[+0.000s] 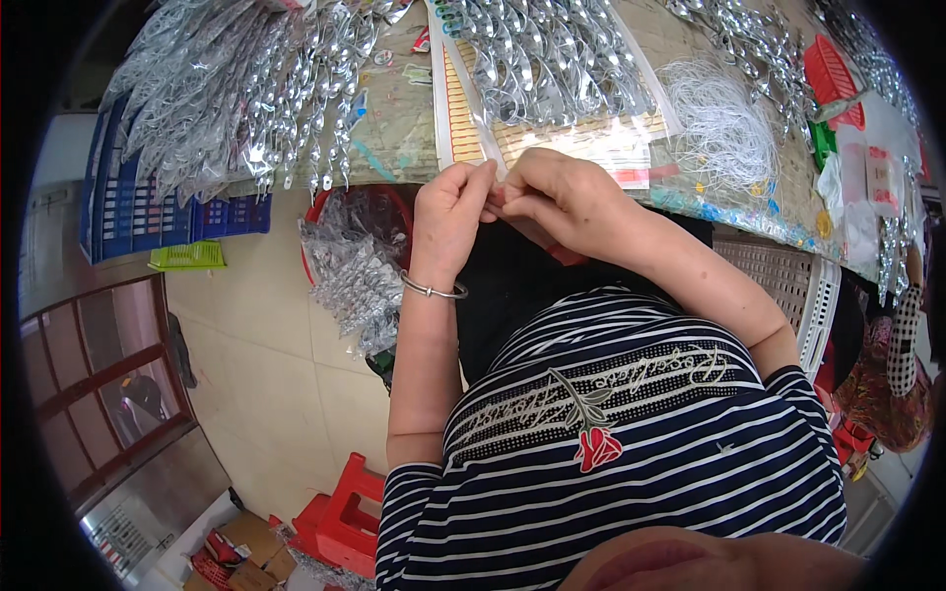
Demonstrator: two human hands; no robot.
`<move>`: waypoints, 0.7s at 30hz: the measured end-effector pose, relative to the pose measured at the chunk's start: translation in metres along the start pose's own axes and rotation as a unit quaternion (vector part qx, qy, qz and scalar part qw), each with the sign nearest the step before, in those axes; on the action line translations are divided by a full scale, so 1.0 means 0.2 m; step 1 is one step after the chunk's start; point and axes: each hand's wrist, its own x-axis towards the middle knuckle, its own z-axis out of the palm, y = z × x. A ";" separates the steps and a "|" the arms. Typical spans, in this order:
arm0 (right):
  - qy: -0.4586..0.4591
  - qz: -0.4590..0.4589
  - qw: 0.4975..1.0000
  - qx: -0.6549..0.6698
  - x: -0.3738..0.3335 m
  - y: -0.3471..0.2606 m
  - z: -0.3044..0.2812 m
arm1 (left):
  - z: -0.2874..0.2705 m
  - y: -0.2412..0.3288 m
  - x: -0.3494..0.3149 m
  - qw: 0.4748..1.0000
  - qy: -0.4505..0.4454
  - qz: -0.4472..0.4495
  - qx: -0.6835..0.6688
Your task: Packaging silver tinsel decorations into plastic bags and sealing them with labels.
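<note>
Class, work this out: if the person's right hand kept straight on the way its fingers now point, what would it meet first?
Most likely the left hand: the right hand points leftward at it, their fingertips close together. Whether they already touch is unclear from this view.

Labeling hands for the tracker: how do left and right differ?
- Wrist: the left hand has a metal bracelet below it; the right hand has none in view.
- Angle: the left forearm rises nearly straight in the picture; the right forearm slants in from the lower right.

Shared: both are bare, fingers curled, fingertips close together at the near edge of the table.
</note>
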 end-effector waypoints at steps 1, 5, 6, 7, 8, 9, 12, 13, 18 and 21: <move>-0.002 0.013 1.000 0.024 -0.02 -0.01 -0.01 | 0.00 0.00 0.00 1.000 0.001 0.000 -0.001; 0.004 0.056 0.997 0.048 -0.04 -0.05 -0.08 | -0.01 0.01 -0.01 0.999 0.007 -0.027 -0.028; 0.005 0.057 0.997 0.047 -0.04 -0.03 -0.07 | -0.01 0.01 -0.01 0.999 0.003 -0.033 -0.029; 0.022 0.026 0.999 0.018 -0.03 0.01 -0.05 | 0.00 0.02 -0.02 0.999 0.002 -0.033 -0.028; 0.039 -0.006 0.999 -0.011 -0.03 0.03 -0.04 | 0.00 0.02 -0.02 0.999 0.001 -0.033 -0.028; 0.040 -0.006 0.999 -0.012 -0.03 0.03 -0.03 | 0.00 0.02 -0.02 0.999 0.000 -0.033 -0.028; 0.055 -0.036 0.997 -0.038 -0.01 0.03 0.01 | 0.01 0.01 -0.01 0.998 -0.010 -0.033 -0.046; 0.061 -0.038 0.996 -0.057 -0.01 0.03 0.02 | 0.01 0.02 -0.02 0.998 -0.009 -0.033 -0.045; 0.056 -0.007 0.997 -0.055 0.01 0.03 0.03 | 0.01 0.01 -0.01 0.999 -0.016 -0.016 -0.022; 0.042 -0.014 0.997 -0.066 0.02 0.05 0.03 | 0.01 0.01 0.00 1.000 -0.023 -0.004 -0.005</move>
